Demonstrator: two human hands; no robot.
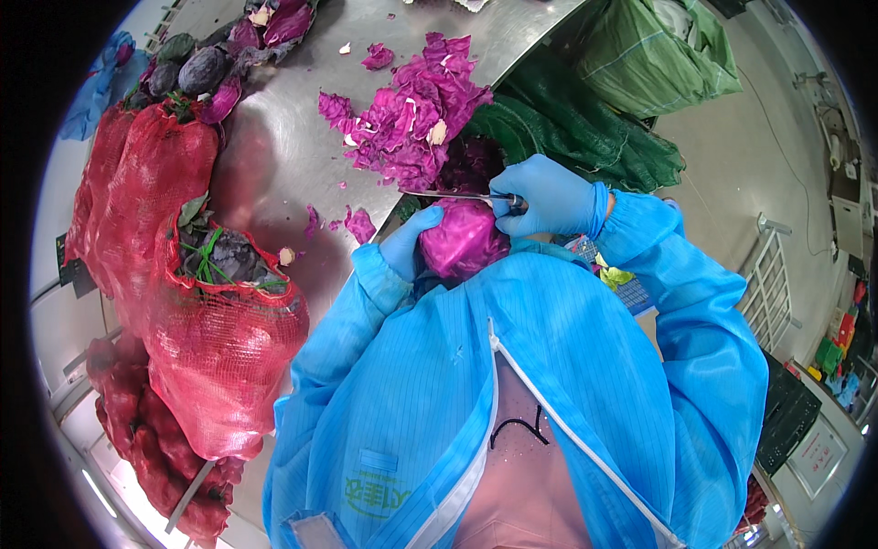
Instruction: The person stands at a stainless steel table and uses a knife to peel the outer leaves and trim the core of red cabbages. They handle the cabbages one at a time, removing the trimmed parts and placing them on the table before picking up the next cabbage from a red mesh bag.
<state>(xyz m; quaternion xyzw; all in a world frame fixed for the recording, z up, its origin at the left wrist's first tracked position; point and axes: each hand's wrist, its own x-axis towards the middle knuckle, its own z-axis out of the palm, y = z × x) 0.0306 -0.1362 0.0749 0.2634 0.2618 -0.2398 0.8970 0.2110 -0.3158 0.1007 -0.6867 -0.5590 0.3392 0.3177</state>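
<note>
A bright purple head of red cabbage (464,240) is held close to my chest, at the edge of the steel table. My left hand (407,244), in a blue glove, grips its left side. In my gloved right hand (546,196) is the dark handle of a knife (458,195), its blade pointing left across the cabbage's far side. Just beyond the blade lies a heap of loose purple cabbage leaves (411,110). The part of the cabbage beneath my right hand is hidden.
Red mesh sacks (226,343) of cabbages line the left, with dark unpeeled cabbages (204,71) behind them. Leaf scraps (359,225) lie on the steel table (295,137). Green mesh sacking (583,123) and a light green woven sack (658,55) stand to the right. A blue crate (634,295) sits below my right arm.
</note>
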